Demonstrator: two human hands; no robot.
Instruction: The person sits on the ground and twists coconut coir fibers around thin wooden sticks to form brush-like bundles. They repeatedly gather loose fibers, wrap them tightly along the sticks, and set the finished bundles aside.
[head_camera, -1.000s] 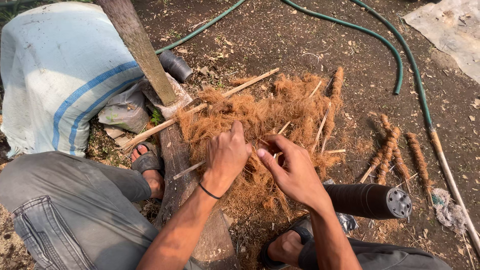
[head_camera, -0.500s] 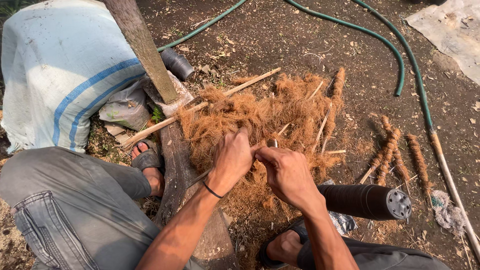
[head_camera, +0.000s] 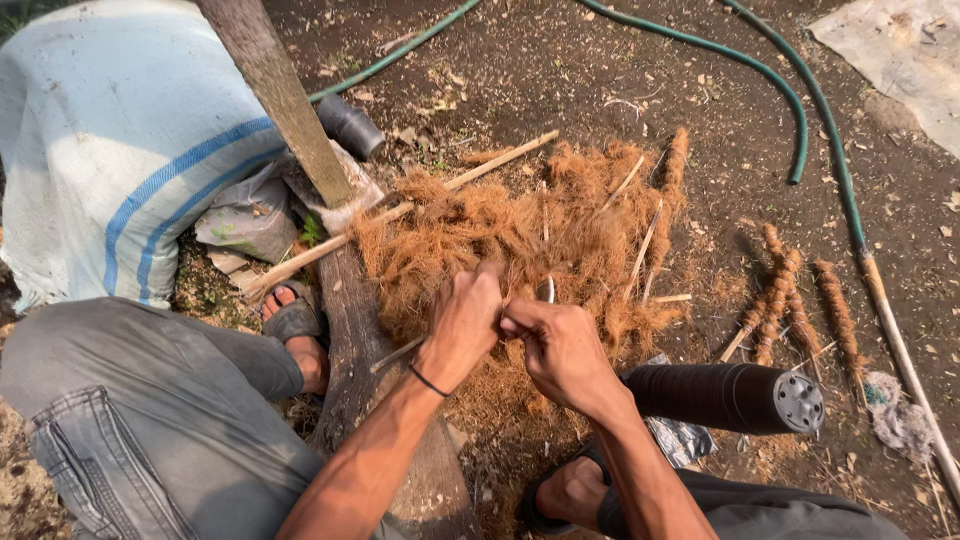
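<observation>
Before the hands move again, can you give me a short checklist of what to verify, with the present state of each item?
1. Left hand grips the coconut fibre pile: ok.
2. Right hand closed beside the left, fingers touching: ok.
3. What the right hand pinches: cannot tell, only a thin pale tip shows.
4. Black tube lies apart from both hands: ok.
5. Fibre-wrapped sticks lie away from the pile, on the soil: ok.
6. Green hose away from the hands: ok.

Outdoor garden or yard work spot: bare dirt ground (head_camera: 620, 90) across frame, green hose (head_camera: 790, 90) upper right, woven sack (head_camera: 110, 150) upper left, coconut fibre heap (head_camera: 520, 235) at centre.
</observation>
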